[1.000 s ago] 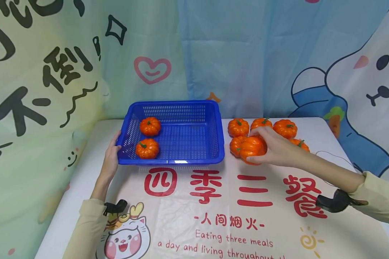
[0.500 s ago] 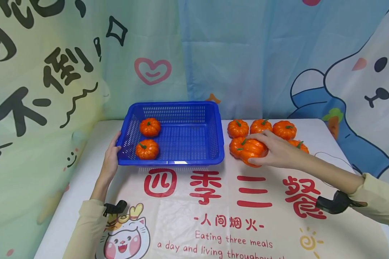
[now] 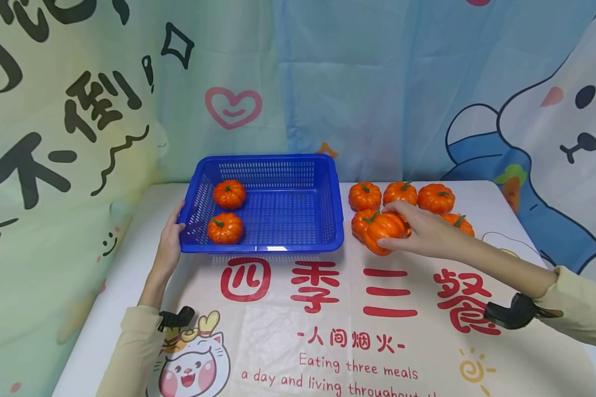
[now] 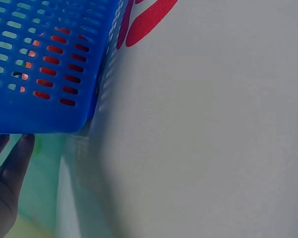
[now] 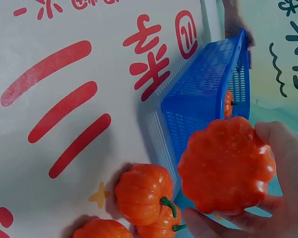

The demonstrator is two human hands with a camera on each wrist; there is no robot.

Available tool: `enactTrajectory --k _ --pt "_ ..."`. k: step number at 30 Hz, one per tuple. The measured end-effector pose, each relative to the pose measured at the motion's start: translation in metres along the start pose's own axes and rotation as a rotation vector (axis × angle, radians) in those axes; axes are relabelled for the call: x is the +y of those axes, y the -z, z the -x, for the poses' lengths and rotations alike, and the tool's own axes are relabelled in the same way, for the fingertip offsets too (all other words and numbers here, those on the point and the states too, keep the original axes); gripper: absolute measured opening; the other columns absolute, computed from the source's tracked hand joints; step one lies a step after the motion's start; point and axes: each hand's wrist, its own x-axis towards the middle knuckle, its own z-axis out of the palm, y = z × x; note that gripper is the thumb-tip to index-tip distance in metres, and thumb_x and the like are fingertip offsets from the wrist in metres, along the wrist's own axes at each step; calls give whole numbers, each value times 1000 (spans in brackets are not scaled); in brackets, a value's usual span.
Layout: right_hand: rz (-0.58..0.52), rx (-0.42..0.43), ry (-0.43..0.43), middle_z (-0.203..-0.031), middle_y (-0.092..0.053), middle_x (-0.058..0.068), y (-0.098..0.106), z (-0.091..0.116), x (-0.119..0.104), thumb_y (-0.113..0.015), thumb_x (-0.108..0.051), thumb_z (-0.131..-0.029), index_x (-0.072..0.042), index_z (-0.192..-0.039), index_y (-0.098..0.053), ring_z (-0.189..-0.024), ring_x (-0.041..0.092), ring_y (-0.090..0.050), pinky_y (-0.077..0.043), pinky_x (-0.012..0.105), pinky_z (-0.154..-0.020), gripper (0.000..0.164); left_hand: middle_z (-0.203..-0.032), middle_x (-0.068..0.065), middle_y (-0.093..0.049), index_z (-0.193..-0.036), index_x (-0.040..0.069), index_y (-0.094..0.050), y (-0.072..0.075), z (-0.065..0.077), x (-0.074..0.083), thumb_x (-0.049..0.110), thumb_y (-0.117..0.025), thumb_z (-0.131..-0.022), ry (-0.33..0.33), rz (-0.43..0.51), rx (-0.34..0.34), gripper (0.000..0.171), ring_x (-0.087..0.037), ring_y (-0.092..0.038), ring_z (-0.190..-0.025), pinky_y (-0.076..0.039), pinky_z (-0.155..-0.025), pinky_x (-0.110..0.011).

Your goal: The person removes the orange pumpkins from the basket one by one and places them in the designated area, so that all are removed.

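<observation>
My right hand point(image 3: 419, 229) holds a small orange pumpkin point(image 3: 384, 231) by its side, in front of another pumpkin point(image 3: 361, 223) that it partly hides. In the right wrist view the held pumpkin point(image 5: 226, 168) shows its ribbed underside, with thumb and fingers around its edge. At the left end of a blue plastic basket point(image 3: 263, 248), my left hand point(image 3: 169, 242) grips the rim. Up close in the left wrist view, fingertips point(image 4: 25, 141) meet the basket's edge. Two pumpkins, a rear one point(image 3: 230, 194) and a front one point(image 3: 225, 228), sit in the basket's left part.
To the basket's right stand several more pumpkins, including a back-left one point(image 3: 365, 196), a middle one point(image 3: 400, 192) and a right one point(image 3: 436, 198). Another pumpkin point(image 3: 459, 223) is partly behind my right arm. A printed cloth point(image 3: 278, 336) covers the table; a curtain point(image 3: 347, 99) hangs behind.
The pumpkin in my right hand has shifted and turned slightly within about the same spot. My left hand and the basket have stayed in place.
</observation>
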Motion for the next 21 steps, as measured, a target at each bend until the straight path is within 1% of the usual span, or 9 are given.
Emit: enactTrajectory --k 3,5,8,11,14,17,21 --pt "1 3 -25 -120 -60 15 -1 0 0 -73 -43 -81 -8 -128 -46 -107 29 -58 -58 45 -80 64 -164 -12 -13 -156 9 -19 0 0 -1 7 -23 -96 3 3 3 60 -33 -12 -151 -7 -124 -50" --pt "-18 -2 -36 -119 -59 16 -2 0 0 -75 -37 -79 -6 -126 -44 -106 30 -58 -59 44 -79 64 -164 -12 -13 -156 9 -19 0 -1 -2 7 -23 -96 4 3 5 60 -33 -11 -151 -6 -124 -50" --pt "-58 -10 -28 -115 -55 17 -6 1 1 -77 -25 -74 -4 -120 -39 -104 30 -57 -59 42 -78 63 -164 -11 -13 -156 10 -19 0 -1 -3 8 -24 -96 10 1 7 60 -32 -11 -151 -6 -124 -49" --pt "-81 -20 1 -113 -49 16 -11 2 4 -79 -18 -70 -4 -114 -35 -105 30 -53 -57 39 -78 64 -164 -11 -13 -156 10 -19 0 0 -3 8 -24 -96 14 0 6 60 -32 -11 -151 -6 -124 -49" --pt "-78 -23 22 -112 -48 17 -15 3 6 -80 -19 -70 -4 -114 -33 -105 30 -52 -56 39 -78 66 -164 -11 -12 -156 11 -19 0 0 -2 8 -23 -96 17 0 4 60 -32 -11 -151 -6 -124 -49" --pt "-80 -24 40 -108 -54 17 -17 4 9 -82 -25 -71 -4 -113 -33 -103 28 -55 -58 40 -79 68 -164 -11 -12 -156 11 -18 0 -1 -3 8 -23 -96 16 0 2 60 -33 -10 -151 -6 -124 -50" --pt "-71 -8 74 -103 -58 13 -22 2 16 -84 -30 -72 -6 -110 -35 -100 25 -57 -57 40 -82 67 -164 -8 -12 -156 15 -19 2 -7 -14 9 -23 -97 18 9 1 60 -32 -11 -151 -6 -124 -49"
